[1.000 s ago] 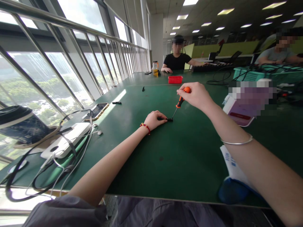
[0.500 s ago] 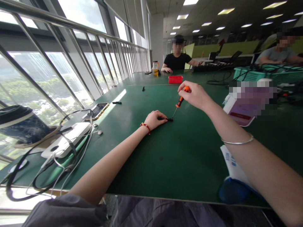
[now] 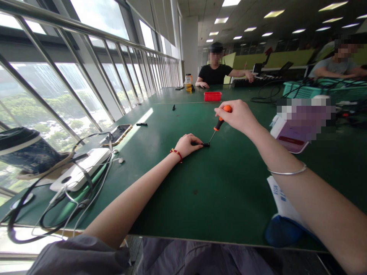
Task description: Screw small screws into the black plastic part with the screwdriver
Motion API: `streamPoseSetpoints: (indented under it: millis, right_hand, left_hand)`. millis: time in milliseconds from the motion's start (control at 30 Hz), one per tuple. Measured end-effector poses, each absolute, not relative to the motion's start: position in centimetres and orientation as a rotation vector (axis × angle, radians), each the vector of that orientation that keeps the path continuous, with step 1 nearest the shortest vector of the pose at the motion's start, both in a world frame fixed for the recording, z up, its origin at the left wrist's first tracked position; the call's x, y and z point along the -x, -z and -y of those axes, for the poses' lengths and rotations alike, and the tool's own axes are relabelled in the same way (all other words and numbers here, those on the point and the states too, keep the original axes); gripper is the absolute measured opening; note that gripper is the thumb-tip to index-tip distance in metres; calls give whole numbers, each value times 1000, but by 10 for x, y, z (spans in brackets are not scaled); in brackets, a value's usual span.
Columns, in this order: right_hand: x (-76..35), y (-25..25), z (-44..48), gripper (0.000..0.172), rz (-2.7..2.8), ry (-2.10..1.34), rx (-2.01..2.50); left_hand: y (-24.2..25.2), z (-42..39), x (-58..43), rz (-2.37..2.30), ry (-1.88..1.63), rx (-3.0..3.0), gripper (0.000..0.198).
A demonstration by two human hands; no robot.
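Observation:
My left hand [image 3: 187, 144] rests on the green table [image 3: 218, 183] with its fingers closed on a small black part [image 3: 204, 144]. My right hand [image 3: 237, 114] is wrapped round the orange top of a screwdriver [image 3: 219, 123]. The screwdriver leans down to the left, and its metal tip meets the black part's right end. A red bead bracelet sits on my left wrist and a silver bangle on my right forearm.
A red tray [image 3: 212, 96] and small black parts [image 3: 141, 124] lie farther back. A phone [image 3: 117, 133], a white device [image 3: 80, 169] with tangled cables and a hat [image 3: 25, 151] sit at the left. Papers [image 3: 282, 200] lie at the right. Two people sit at the far end.
My right hand has shifted slightly on the screwdriver's top, with the tip staying on the part. The far person in black has stretched an arm out to the right.

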State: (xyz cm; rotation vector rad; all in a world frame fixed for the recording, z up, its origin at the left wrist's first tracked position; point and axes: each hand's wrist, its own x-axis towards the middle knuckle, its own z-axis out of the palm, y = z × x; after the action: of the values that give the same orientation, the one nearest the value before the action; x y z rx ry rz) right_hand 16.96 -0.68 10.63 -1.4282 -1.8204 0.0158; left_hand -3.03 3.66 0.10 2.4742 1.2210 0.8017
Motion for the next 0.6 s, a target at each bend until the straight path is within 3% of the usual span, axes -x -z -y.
streamPoseSetpoints:
  millis: [100,267,400,600]
  right_hand:
    - [-169,-107,8,16,1843,-35,1410]
    - [-170,-106,8,27,1797,3,1445]
    - [-171,-106,6,19,1803,-38,1417]
    - [-169,-105,6,29,1782,-16,1437]
  left_hand:
    - [-2,-36,30,-1221,-799,-2472,14]
    - [-2,-36,31,-1209,-810,-2474,13]
    - [-2,-36,30,-1218,-802,-2468,13]
    - [-2,-35,30,-1214,-808,-2478,14]
